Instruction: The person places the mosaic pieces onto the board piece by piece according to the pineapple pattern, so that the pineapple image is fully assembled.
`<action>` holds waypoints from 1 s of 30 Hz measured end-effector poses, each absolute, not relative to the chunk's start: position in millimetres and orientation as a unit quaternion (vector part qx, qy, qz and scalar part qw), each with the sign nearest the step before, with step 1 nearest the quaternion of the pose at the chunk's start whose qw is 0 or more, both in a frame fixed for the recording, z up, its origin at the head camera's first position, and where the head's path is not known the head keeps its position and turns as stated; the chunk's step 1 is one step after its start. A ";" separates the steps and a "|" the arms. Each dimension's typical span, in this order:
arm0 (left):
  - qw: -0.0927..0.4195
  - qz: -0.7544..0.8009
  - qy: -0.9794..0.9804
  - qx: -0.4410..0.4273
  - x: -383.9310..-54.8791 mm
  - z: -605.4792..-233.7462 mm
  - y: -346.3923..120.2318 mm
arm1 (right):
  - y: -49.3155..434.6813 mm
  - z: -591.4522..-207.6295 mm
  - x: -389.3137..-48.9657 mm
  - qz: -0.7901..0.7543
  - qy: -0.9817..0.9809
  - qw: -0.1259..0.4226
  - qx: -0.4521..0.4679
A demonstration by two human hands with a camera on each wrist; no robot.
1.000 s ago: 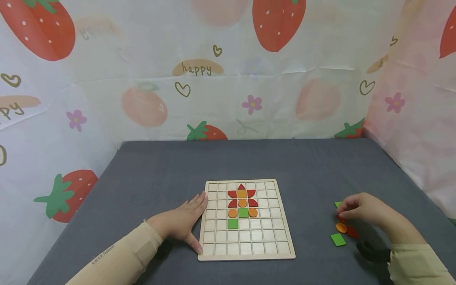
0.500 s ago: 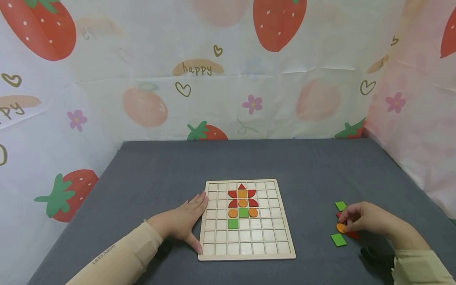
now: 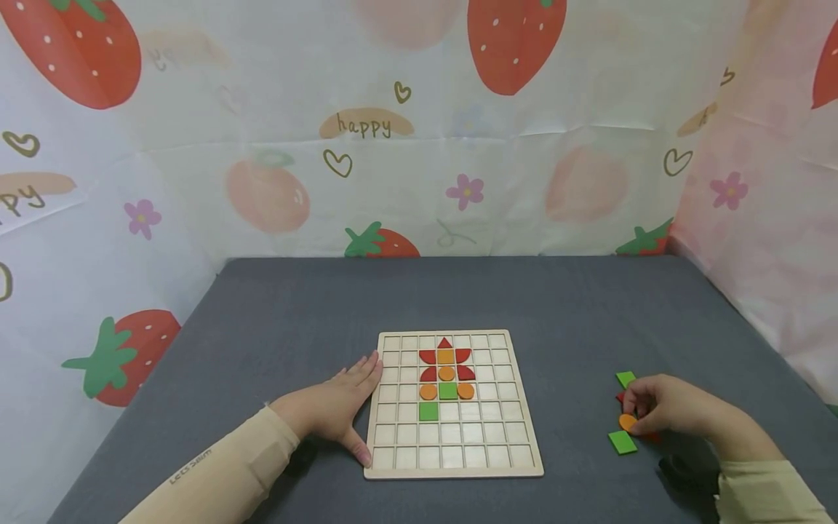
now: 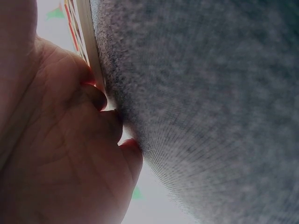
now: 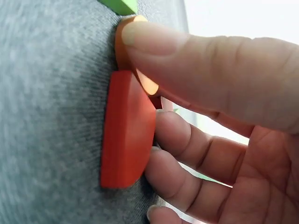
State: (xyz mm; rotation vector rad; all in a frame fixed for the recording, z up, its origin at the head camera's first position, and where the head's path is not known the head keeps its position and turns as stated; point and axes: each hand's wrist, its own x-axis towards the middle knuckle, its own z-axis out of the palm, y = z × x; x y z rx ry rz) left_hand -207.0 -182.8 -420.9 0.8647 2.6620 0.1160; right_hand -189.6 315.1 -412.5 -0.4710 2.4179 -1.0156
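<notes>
My left hand (image 3: 337, 411) lies spread along the left edge of a wooden grid board (image 3: 484, 471), its fingers and thumb touching the frame. In the left wrist view that palm (image 4: 60, 140) is beside the board's edge. On the board are red shapes, orange pieces and two green squares, one of them a lower-left green square (image 3: 428, 412). My right hand (image 3: 677, 407) is down at the loose pieces, thumb and forefinger at an orange disc (image 3: 626, 422). In the right wrist view the thumb covers part of the disc, and other fingertips touch a red curved piece (image 5: 125, 135).
A green square (image 3: 623, 442) lies in front of the disc and another green square (image 3: 625, 378) behind it. A red piece (image 3: 619, 397) shows partly beside the right fingers. The grey tabletop (image 3: 314, 298) backs onto a printed strawberry cloth (image 3: 504, 233).
My right hand has come toward me from the red piece to the orange disc, which has shifted very slightly. The left hand and the board stay put.
</notes>
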 end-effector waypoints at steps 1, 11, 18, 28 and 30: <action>0.170 0.040 0.937 0.303 -206.8 -420.5 -182.8 | 314.5 -412.5 -189.7 -0.369 0.882 0.236 -0.172; 0.175 0.039 0.938 0.298 -205.9 -418.1 -181.9 | 312.7 -408.7 -191.5 -0.370 0.881 0.246 -0.164; 0.176 0.037 0.937 0.298 -206.5 -417.4 -182.2 | 302.2 -400.6 -198.2 -0.381 0.886 0.216 -0.148; 0.175 0.041 0.935 0.306 -207.0 -420.3 -183.3 | 262.5 -384.1 -215.7 -0.360 0.908 0.155 -0.150; 0.175 0.040 0.935 0.305 -206.7 -419.8 -183.5 | 253.3 -380.8 -218.9 -0.361 0.907 0.154 -0.153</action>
